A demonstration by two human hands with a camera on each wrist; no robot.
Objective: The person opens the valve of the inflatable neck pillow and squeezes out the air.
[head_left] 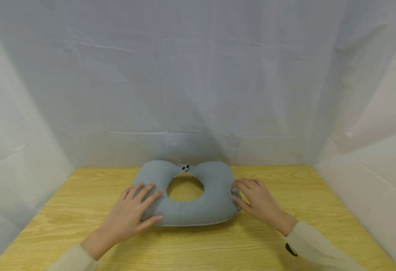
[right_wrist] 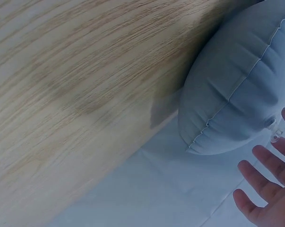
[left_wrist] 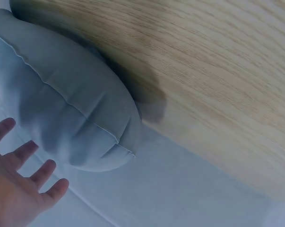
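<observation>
Pillow low centre of frame. Your left hand, fingers spread, overlaps its left side; right hand, fingers parted, beside valve. Neither grips. Steady lightly; keep valve unbent.

The head view looked forward and down from the wearer's head, farthest back of the three, taking in the wooden table, the white sheeting and the whole inflatable neck pillow at 6 o'clock. The left-wrist view looked from close by at the pillow's left end, toward 10 o'clock, with the left hand at 8. The right-wrist view, equally close, faced the right end toward 2 o'clock, its clear valve at 3 and the right hand at 4. Both wrist pictures were tipped, table uppermost. Each shared its hand and pillow end with the head view.
</observation>
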